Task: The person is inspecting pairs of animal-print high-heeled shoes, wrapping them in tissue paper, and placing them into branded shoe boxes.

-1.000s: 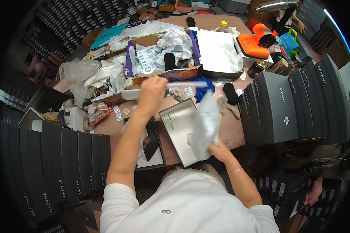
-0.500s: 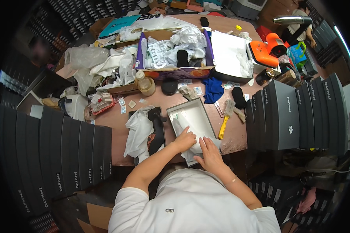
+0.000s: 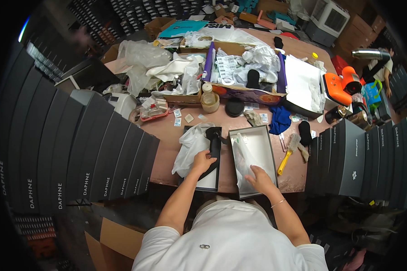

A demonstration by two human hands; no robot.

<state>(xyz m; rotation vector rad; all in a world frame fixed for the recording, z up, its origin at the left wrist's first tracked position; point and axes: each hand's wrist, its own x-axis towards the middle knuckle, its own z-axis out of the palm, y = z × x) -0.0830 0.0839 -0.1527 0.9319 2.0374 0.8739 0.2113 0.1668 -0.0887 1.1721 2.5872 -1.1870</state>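
My left hand [image 3: 202,163] is bent around the side of a black shoe [image 3: 215,147], fingertips on it and thumb hidden. The shoe lies in a dark shoe box [image 3: 211,183], with crumpled white tissue paper [image 3: 191,147] spilling over its left side. Just to the right sits a second box part, a shallow grey-edged tray with a white inside [image 3: 263,147]. A translucent white wrapped bundle [image 3: 243,158] lies along its left side. My right hand [image 3: 260,179] is over the near end of that bundle, fingers apart.
Tall stacks of dark shoe boxes [image 3: 90,149] flank me, with more boxes [image 3: 350,158] on the right. A yellow-handled brush [image 3: 285,161], blue cloth [image 3: 280,120] and black round tin [image 3: 234,107] lie beyond. Farther back stands a purple carton [image 3: 248,94] full of paper.
My left hand has moved from the wrapped bundle to the black shoe on the left. My right hand remains by the bundle. The whole view has shifted, with the table sitting farther right.
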